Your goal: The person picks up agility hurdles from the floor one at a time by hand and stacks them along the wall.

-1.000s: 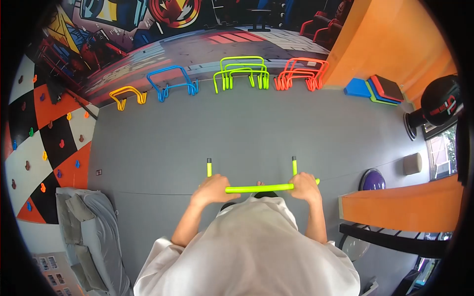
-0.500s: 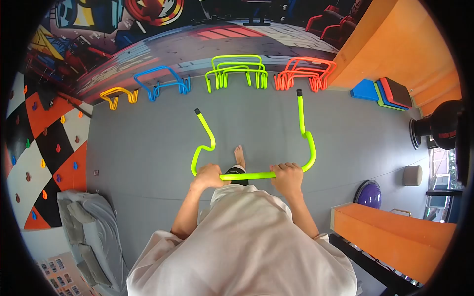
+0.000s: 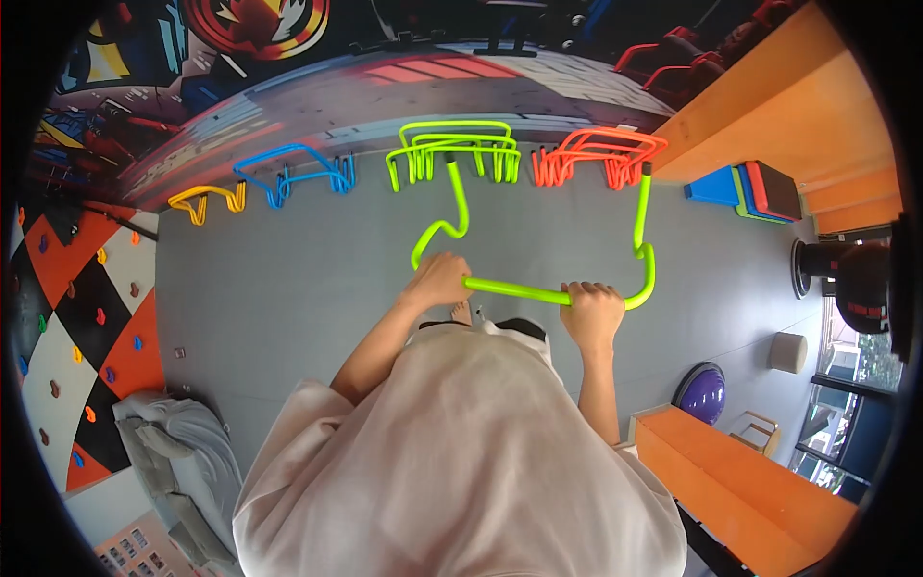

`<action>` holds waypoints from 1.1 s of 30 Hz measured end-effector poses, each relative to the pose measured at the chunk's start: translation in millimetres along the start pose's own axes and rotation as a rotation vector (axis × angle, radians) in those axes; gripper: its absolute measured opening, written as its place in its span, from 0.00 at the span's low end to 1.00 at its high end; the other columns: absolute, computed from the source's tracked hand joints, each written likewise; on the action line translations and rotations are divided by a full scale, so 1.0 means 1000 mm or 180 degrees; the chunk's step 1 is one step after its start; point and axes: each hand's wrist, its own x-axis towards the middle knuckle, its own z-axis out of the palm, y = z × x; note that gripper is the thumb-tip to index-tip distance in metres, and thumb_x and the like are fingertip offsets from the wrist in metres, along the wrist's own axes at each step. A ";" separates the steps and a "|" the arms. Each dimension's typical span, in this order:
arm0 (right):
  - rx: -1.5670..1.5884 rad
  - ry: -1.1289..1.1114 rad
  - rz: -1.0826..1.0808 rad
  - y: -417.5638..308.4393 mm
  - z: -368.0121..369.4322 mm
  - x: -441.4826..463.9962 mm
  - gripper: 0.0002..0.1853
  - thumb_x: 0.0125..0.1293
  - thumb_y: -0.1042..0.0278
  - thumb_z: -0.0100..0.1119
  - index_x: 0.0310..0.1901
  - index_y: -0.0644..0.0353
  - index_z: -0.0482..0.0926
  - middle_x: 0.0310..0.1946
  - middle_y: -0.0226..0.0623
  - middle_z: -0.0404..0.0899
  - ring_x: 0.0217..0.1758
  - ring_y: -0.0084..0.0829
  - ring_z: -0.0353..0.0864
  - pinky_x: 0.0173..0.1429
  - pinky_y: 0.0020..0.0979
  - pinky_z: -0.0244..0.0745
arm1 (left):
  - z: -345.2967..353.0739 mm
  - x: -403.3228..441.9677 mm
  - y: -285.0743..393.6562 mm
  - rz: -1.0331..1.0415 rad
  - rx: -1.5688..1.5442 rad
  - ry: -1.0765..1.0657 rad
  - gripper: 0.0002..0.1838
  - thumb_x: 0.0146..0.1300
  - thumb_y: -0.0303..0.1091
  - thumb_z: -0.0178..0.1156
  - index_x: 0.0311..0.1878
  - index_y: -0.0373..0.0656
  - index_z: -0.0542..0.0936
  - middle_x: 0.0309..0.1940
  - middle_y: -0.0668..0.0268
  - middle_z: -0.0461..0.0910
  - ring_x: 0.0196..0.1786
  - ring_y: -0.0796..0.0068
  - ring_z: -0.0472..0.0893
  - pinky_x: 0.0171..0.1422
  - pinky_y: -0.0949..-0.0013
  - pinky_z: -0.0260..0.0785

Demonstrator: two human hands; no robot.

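A lime-green training hurdle [image 3: 519, 290] is held out in front of my body, its two bent legs with black end caps pointing away toward the wall. My left hand [image 3: 440, 280] is wrapped round the left end of its crossbar. Near the right end, my right hand [image 3: 593, 308] grips the same bar with the fingers curled over it. More lime-green hurdles [image 3: 457, 135] stand nested by the wall beyond. To their right is a group of red hurdles [image 3: 601, 144]; blue hurdles [image 3: 288, 152] and small yellow hurdles [image 3: 207, 197] stand to the left.
Colored folded mats [image 3: 769, 190] lie by the orange wall at right. A purple balance dome [image 3: 707, 392], a beige stool [image 3: 788, 352] and an orange ledge [image 3: 731, 471] are on the right side. At left are a climbing wall [image 3: 77, 346] and a grey covered sofa [image 3: 183, 452].
Both hands have carried the hurdle forward and to the right, and its bar now slants down to the right. Its leg ends now overlap the lime-green and red groups in view.
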 end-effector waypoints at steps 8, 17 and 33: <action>0.0100 -0.1050 -0.0028 0.032 0.087 0.115 0.13 0.53 0.61 0.68 0.19 0.56 0.78 0.17 0.37 0.78 0.22 0.42 0.79 0.29 0.41 0.73 | -0.001 0.107 -0.077 -0.0228 -0.0173 -0.0165 0.09 0.49 0.38 0.62 0.21 0.44 0.83 0.22 0.52 0.80 0.30 0.46 0.81 0.38 0.48 0.73; 0.0870 -0.2293 -0.0228 0.092 0.276 0.260 0.17 0.53 0.47 0.69 0.23 0.53 0.81 0.20 0.41 0.81 0.27 0.45 0.83 0.33 0.44 0.77 | 0.012 0.250 -0.196 -0.0801 0.0064 -0.0794 0.09 0.49 0.40 0.63 0.26 0.46 0.86 0.26 0.55 0.84 0.34 0.52 0.85 0.40 0.52 0.78; 0.1373 -0.3583 0.0680 0.160 0.747 0.339 0.16 0.64 0.57 0.61 0.50 0.52 0.79 0.41 0.39 0.85 0.49 0.47 0.82 0.57 0.55 0.63 | 0.217 0.523 -0.488 -0.1316 0.0579 -0.0530 0.11 0.58 0.36 0.62 0.44 0.45 0.82 0.42 0.60 0.82 0.52 0.57 0.79 0.63 0.49 0.64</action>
